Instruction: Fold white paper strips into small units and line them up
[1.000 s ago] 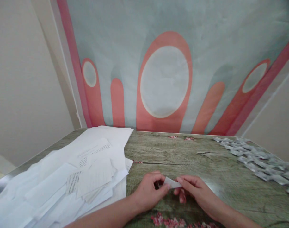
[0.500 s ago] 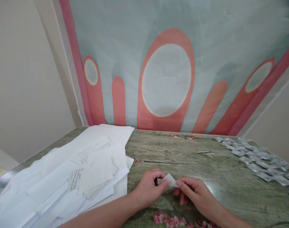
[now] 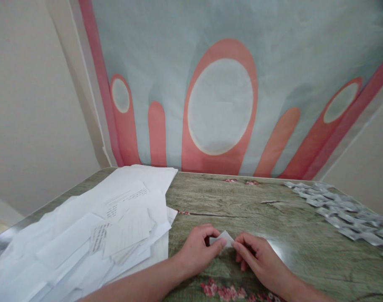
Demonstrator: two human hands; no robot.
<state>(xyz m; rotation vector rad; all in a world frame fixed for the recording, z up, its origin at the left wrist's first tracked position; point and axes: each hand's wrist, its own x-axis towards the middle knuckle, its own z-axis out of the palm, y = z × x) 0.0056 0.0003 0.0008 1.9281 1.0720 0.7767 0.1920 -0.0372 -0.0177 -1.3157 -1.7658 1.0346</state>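
A small folded piece of white paper (image 3: pixel 226 238) is held just above the table near its front. My left hand (image 3: pixel 199 248) pinches it from the left, thumb on the near side and fingers curled behind. From the other side, my right hand (image 3: pixel 257 253) grips its right corner between thumb and index finger, the other fingers curled below. Part of the paper is hidden behind my left thumb and fingers.
On the left lies a large spread pile of white paper sheets (image 3: pixel 65 239), with smaller printed slips (image 3: pixel 128 233) on top. Several folded paper pieces (image 3: pixel 342 212) sit in rows at the right. The wood-patterned table (image 3: pixel 210 195) meets a patterned wall covering (image 3: pixel 166 33).
My right hand's lower fingers have shifted slightly to the right and curled in, while its thumb and index finger stay at the paper's corner. My left hand is almost still.
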